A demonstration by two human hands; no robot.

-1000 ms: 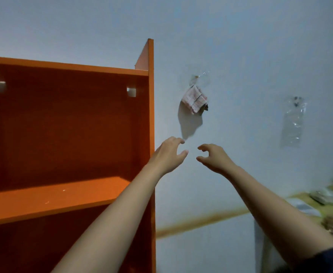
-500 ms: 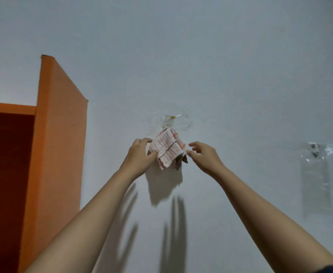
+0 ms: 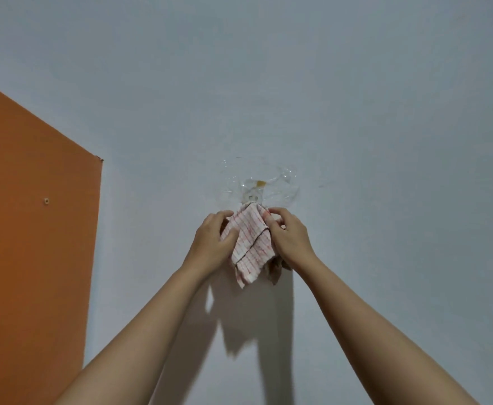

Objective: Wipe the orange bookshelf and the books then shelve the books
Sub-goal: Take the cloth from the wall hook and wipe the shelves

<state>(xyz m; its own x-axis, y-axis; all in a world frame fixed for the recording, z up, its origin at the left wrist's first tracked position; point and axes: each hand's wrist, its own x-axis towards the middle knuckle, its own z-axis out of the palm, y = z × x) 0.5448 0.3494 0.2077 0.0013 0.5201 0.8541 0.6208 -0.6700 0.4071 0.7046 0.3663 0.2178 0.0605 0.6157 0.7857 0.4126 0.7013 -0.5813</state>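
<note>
A white cloth with red checks (image 3: 251,247) hangs on the pale wall from a clear stick-on hook (image 3: 254,197). My left hand (image 3: 213,241) grips the cloth's left side. On the right edge of the cloth, near its top, the fingers of my right hand (image 3: 289,238) are pinched. Both arms reach up from the bottom of the view. The orange bookshelf (image 3: 32,229) shows only its outer side panel at the left. No books are in view.
Clear tape or plastic (image 3: 283,185) spreads around the hook on the wall. A small fastener hole (image 3: 46,201) marks the shelf's side panel. The cloth and my arms cast shadows on the wall below.
Both hands rose to the hanging cloth and closed on it. The view swung right and closer to the wall, so the shelf's inside and the second plastic bag dropped out of sight.
</note>
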